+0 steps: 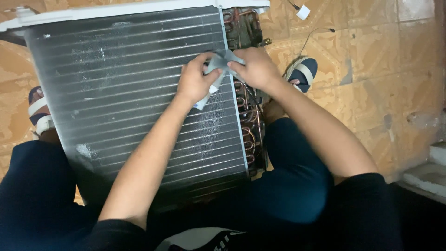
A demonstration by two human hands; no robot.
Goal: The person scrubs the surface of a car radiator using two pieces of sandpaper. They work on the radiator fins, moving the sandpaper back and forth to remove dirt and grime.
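A finned metal coil [130,107] of an air-conditioner unit stands between my knees, with bent copper tubes [248,125] along its right edge. My left hand [195,81] and my right hand [255,67] meet near the coil's upper right side. Both grip a grey strip of tape or foam wrap [218,69], which is folded around a whitish pipe [206,97] lying against the fins. The strip's far end is hidden under my fingers.
A white plastic casing edge [116,10] runs along the top of the coil. My sandalled feet [302,72] rest on a patterned tan tile floor [371,56]. A thin wire with a small white plug [303,11] lies at the upper right. A grey step [427,176] is at the right.
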